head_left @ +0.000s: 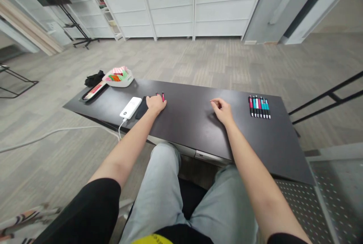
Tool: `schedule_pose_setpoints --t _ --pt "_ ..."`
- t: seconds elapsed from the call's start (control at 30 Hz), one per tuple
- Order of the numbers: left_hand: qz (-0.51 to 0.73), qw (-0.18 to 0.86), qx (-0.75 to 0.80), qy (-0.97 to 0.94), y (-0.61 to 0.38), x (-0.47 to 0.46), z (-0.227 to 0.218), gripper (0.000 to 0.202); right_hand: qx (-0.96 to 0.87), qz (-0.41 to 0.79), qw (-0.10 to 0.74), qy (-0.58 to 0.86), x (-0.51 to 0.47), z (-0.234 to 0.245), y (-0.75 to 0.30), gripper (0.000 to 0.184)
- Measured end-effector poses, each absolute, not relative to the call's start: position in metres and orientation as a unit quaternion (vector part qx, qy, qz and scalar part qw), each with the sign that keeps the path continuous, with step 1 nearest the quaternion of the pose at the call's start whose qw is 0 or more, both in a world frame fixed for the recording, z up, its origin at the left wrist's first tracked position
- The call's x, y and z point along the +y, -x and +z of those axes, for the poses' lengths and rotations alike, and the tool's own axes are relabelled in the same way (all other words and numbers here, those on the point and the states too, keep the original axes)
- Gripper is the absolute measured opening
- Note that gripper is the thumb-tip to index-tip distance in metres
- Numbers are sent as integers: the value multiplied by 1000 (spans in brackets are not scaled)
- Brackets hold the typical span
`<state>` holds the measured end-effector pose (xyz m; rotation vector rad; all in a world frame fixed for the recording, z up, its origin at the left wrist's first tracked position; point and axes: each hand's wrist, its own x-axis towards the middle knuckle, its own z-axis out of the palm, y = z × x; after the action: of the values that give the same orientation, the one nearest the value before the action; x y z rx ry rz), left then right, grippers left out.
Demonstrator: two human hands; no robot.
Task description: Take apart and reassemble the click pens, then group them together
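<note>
My left hand point(155, 103) is on the left half of the dark desk, its fingers curled down over red pens point(163, 96) whose ends poke out past the knuckles. Partly beneath that hand lies a flat black pouch point(141, 110). Just left of it is a white power bank point(131, 108) with a white cable plugged in. My right hand point(222, 110) hovers low over the middle right of the desk, fingers curled in towards the thumb, and I see nothing in it. Farther right, several pens point(259, 107) in red, teal, white and black lie side by side in a row.
At the desk's point(187, 123) far left stand a white basket point(121, 79) with colourful packets, a black tray point(95, 92) and a crumpled black cloth point(94, 79). The white cable point(70, 128) trails off leftwards. Black metal bars point(330, 94) rise past the right edge.
</note>
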<state>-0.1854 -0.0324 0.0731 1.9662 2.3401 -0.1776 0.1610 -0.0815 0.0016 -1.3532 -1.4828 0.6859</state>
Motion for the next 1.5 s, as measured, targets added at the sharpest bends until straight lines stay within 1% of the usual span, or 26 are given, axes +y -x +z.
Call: schedule_pose_setpoints --t 0.13,0.27,0.33,0.43,0.5,0.57,0.67,0.8,0.87,0.9,0.93,1.0,1.07,1.1,1.17,1.23,1.3,1.4,1.5 --pt "-60 55 753 -653 178 -30 80 33 -588 320 504 545 -77 -5 -168 26" --pt "-11 69 716 -695 149 -34 80 36 -611 360 487 509 -63 -9 -171 32" --pt "69 104 667 -734 127 -34 73 31 -605 369 501 496 -53 -12 -175 43" --pt "225 224 556 -768 88 -30 52 15 -564 364 538 510 -42 -18 -182 64" --pt "301 294 490 -764 64 -24 36 11 -525 388 567 502 -38 -21 -187 73" --pt "366 342 436 -748 45 -17 20 11 -522 399 573 490 -37 -23 -190 71" --pt "445 397 393 -700 29 -6 1 15 -557 381 545 498 -38 -22 -192 58" --pt "519 489 371 -595 30 5 -13 35 -581 386 525 488 -42 -19 -190 47" --pt "539 536 353 -546 32 8 -15 43 -589 398 509 487 -45 -16 -186 45" --pt "543 558 344 -525 32 9 -15 44 -593 402 499 487 -47 -13 -184 45" --pt "545 578 336 -506 31 10 -14 43 -598 406 491 486 -49 -10 -180 44" --pt "544 619 322 -466 28 9 -10 34 -598 426 483 477 -54 -3 -172 46" --pt "542 655 309 -427 24 6 -5 23 -565 484 484 461 -58 3 -162 52" --pt "540 669 303 -411 23 5 -2 20 -541 522 480 452 -60 6 -158 57" --pt "533 693 292 -388 21 1 4 23 -508 583 462 435 -63 9 -150 66" --pt "528 705 286 -377 20 -2 9 22 -501 606 444 429 -64 9 -147 73" --pt "536 698 299 -370 19 -5 11 21 -520 582 441 444 -64 6 -146 76" --pt "556 656 352 -368 14 -8 10 26 -592 455 446 494 -63 1 -150 77" --pt "555 622 397 -384 9 -9 6 27 -645 320 436 540 -63 -4 -154 67"
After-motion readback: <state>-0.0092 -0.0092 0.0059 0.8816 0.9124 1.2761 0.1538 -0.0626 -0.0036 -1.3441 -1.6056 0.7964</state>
